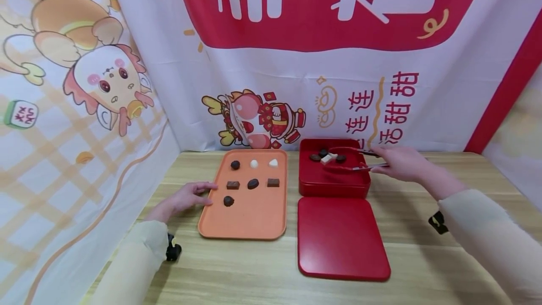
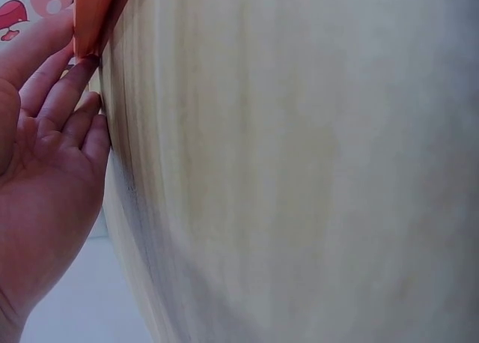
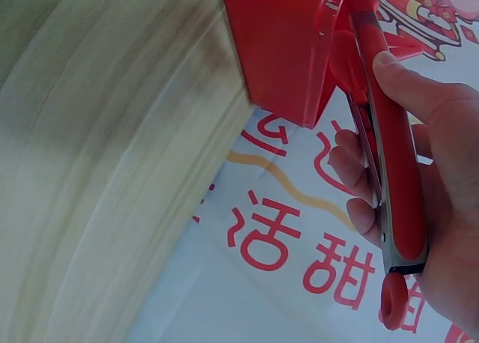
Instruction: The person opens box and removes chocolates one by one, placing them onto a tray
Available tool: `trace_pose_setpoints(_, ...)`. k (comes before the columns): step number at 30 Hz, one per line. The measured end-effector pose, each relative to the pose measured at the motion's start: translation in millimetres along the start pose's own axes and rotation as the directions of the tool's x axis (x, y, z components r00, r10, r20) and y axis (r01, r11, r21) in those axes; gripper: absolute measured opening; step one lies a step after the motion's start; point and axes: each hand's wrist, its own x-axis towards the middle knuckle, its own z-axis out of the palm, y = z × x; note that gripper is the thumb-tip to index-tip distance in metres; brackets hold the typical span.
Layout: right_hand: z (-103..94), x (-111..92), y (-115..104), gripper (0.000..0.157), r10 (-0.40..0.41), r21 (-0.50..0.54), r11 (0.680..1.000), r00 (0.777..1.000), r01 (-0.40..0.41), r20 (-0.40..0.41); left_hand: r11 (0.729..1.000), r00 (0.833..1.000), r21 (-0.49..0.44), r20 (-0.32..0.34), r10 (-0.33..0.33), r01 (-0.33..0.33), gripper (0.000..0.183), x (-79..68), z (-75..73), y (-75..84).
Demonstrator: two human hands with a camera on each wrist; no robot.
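My right hand (image 1: 400, 161) holds a pair of red and metal tongs (image 3: 397, 163), thumb on one arm and fingers curled round the other. The tongs reach into the red box (image 1: 334, 189), their red tips apart, on either side of several dark and white chocolates (image 1: 326, 159). Fairly straight fingers of my left hand (image 1: 186, 196) touch the left edge of the orange tray (image 1: 245, 225). On the tray, chocolates stand in rows: dark balls (image 1: 228, 201), white pieces (image 1: 254, 163), brown blocks (image 1: 273, 182) and a dark oval one (image 1: 252, 183).
A red lid (image 1: 343, 239) lies flat in front of the box, on the wood-grain table (image 1: 237, 267). Printed cloth (image 1: 254, 69) hangs close behind the tray and box, and another patterned cloth (image 1: 55, 154) borders the left side.
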Motion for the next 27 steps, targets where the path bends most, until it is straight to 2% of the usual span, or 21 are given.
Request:
trace_pose_setpoints(12, 4.0, 20, -1, 0.061, 0.033, 0.028, 0.999, 0.996, -0.035, 0.079, 1.000, 1.000, 0.001, -0.001, 0.010, -0.010, 0.052, 2.1, -0.8, -4.4)
trace_pose_setpoints(19, 5.5, 22, 2, 0.064, 0.053, 0.043, 0.997, 0.991, -0.058, 0.119, 1.000, 1.000, 0.000, 0.004, 0.015, -0.015, 0.052, 3.0, -1.2, -4.6)
trace_pose_setpoints(23, 5.2, 21, 3, 0.061, 0.043, 0.055, 0.997, 0.992, -0.049, 0.115, 1.000, 1.000, 0.006, 0.010, 0.024, -0.024, 0.051, 3.4, -1.1, -5.7)
trace_pose_setpoints(27, 3.4, 18, 4, 0.053, 0.000, 0.069, 0.998, 0.996, -0.006, 0.087, 1.000, 1.000, 0.012, 0.009, 0.025, -0.025, 0.052, 3.7, -2.1, -6.7)
